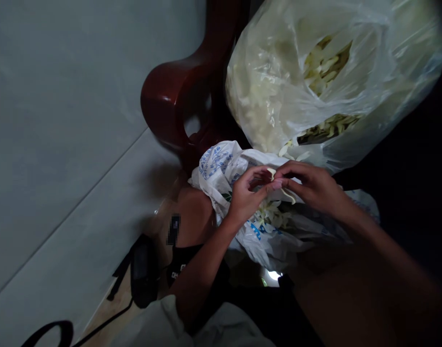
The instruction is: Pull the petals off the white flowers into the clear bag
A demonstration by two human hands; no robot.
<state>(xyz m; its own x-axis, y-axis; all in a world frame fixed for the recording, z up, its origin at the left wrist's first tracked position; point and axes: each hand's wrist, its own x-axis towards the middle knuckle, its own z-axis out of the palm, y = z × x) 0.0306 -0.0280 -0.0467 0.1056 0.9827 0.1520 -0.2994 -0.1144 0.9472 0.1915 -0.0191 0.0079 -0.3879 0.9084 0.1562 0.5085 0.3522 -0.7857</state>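
My left hand (247, 190) and my right hand (307, 185) meet fingertip to fingertip, both closed on a small pale flower piece (271, 173). A thin curved pale strip (288, 195) hangs just below the right fingertips. Beneath the hands, a white plastic bag with blue print (219, 161) lies open with pale flowers (269, 214) inside. Beyond my right hand stands a large translucent bag (274, 91), full of pale yellowish petals that show through two openings.
A dark red, glossy wooden armrest (163, 101) curves beside the grey wall (69, 96). At the lower left lies a black pouch-like object (144, 270) with a strap or cord.
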